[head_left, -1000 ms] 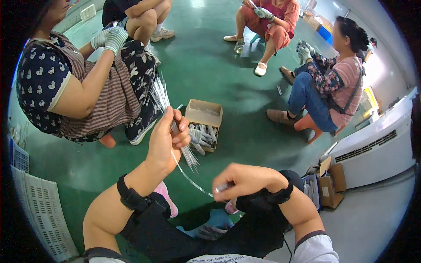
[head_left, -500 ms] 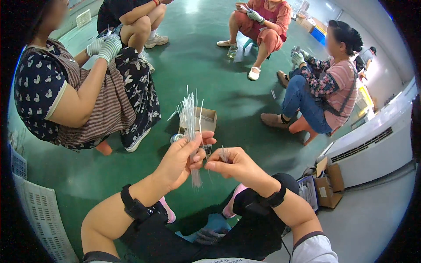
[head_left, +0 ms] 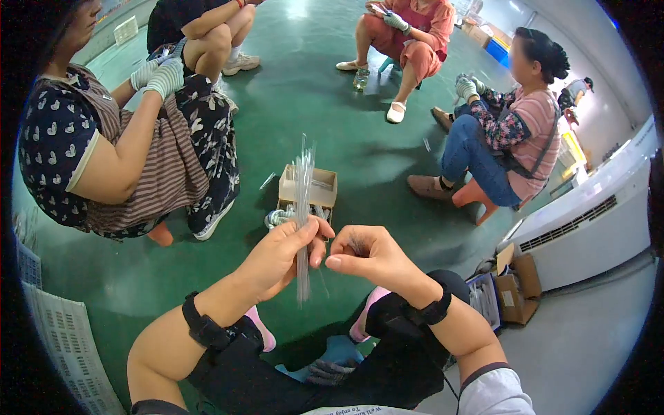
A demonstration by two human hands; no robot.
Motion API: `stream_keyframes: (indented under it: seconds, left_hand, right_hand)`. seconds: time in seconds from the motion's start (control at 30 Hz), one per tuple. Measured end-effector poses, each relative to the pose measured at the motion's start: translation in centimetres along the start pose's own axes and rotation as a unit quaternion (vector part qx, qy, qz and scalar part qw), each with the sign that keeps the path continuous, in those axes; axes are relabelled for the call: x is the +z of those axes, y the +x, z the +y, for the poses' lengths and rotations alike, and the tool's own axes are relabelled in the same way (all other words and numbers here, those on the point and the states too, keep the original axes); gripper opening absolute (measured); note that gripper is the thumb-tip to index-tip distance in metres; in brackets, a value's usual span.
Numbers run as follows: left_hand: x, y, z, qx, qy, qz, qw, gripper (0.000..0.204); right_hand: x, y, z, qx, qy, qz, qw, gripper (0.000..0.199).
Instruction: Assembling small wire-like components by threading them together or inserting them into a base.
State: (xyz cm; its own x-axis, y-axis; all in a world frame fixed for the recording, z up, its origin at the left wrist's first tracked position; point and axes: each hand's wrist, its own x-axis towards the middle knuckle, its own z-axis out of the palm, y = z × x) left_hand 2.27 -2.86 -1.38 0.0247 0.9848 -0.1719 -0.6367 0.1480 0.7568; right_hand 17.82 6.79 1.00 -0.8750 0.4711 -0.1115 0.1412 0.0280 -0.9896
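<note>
Thin clear strips (head_left: 303, 207) upright in a bundle, pinched in the left hand (head_left: 280, 254) over the green floor (head_left: 332, 90), right hand (head_left: 366, 252) curled just beside, its grasp hard to make out, open box (head_left: 308, 187) beyond, partly hidden behind the bundle.

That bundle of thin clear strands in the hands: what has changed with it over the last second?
The left hand raised the bundle of thin clear plastic strands from slanting low to upright, and the right hand came in close beside it. The small open cardboard box stayed on the green floor.
</note>
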Motion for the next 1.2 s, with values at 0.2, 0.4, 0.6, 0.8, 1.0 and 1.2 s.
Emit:
stream_keyframes:
  seconds: [0.2,0.4,0.6,0.8,1.0,1.2]
  left_hand:
    - [0.9,-0.8,0.4,-0.117,-0.043,-0.039,0.991,0.03]
    - [0.7,-0.6,0.6,-0.159,0.03,-0.053,0.985,0.032]
    - [0.6,-0.6,0.3,-0.175,0.066,-0.085,0.979,0.034]
    - [0.6,-0.6,0.2,-0.168,0.058,-0.086,0.98,0.034]
    - [0.6,-0.7,0.2,-0.15,0.063,-0.072,0.984,0.034]
    - [0.8,-0.9,0.2,-0.162,0.071,-0.075,0.981,0.036]
  right_hand:
    - [-1.4,0.6,0.2,-0.003,0.151,0.103,0.983,0.018]
    - [-1.7,0.8,0.1,-0.015,0.198,0.128,0.972,0.02]
    - [-1.9,1.0,0.3,-0.056,0.223,0.164,0.959,0.015]
    - [-2.1,0.8,0.6,-0.067,0.225,0.17,0.957,0.011]
    - [-2.1,0.7,0.7,-0.061,0.25,0.171,0.951,0.01]
    - [-2.0,0.7,0.8,-0.046,0.24,0.155,0.957,0.011]
